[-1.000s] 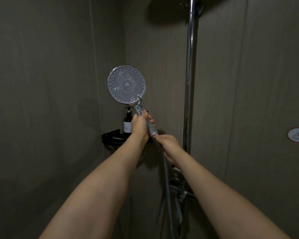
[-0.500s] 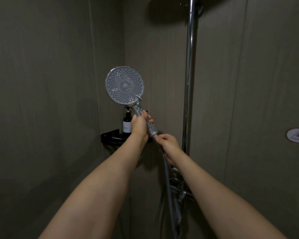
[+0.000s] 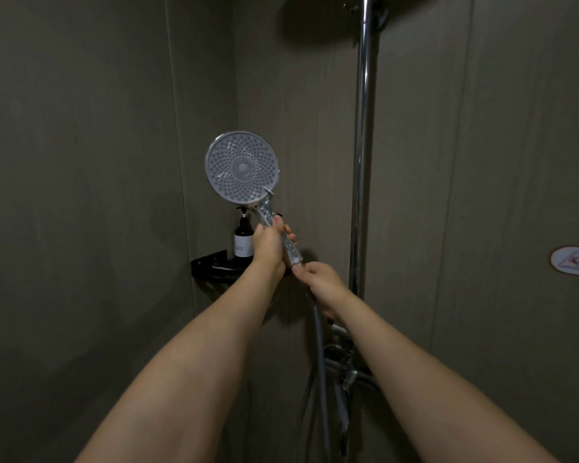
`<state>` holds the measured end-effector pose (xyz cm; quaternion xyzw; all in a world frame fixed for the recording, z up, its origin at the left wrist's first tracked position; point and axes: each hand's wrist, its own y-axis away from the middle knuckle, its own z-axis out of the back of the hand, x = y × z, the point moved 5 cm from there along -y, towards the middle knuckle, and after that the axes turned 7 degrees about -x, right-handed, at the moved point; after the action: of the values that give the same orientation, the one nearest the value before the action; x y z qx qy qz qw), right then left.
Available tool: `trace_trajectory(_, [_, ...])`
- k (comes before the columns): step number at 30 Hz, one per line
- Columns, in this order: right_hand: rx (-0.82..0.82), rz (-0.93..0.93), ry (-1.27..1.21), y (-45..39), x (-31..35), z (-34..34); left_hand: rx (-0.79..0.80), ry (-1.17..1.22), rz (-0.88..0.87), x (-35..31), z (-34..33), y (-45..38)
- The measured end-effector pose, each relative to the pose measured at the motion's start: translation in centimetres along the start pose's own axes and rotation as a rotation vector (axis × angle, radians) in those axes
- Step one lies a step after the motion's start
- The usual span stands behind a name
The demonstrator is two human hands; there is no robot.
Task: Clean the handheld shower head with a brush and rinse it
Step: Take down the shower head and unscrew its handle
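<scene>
Left hand [image 3: 268,243] grips shower head [image 3: 242,167] handle; right hand [image 3: 320,282] pinches hose [image 3: 319,345] at handle base.

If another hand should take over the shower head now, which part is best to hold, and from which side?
Probably the clear handle of the shower head, in the short bare stretch just above the left hand, coming from the right: the handle is slim and slanted, the round face is too wide, and the right hand holds the hose joint below.

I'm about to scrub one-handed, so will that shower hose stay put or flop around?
The hose hangs in a loose curve below the right hand, so it is probably floppy. Its ribbed, metal-looking surface may drag on the shower head.
</scene>
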<state>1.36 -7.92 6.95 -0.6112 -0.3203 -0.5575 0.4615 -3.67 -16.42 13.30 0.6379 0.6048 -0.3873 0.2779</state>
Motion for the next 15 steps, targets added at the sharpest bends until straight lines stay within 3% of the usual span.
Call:
trace_trajectory(4, [-0.005, -0.071, -0.115, -0.3, -0.3, 0.1, 0.012, -0.007, 0.001, 0.0, -0.4, 0.1])
trace_trajectory(15, [-0.026, -0.031, -0.087, -0.4, -0.9, 0.9, 0.013, -0.014, 0.017, 0.4, -0.8, 0.5])
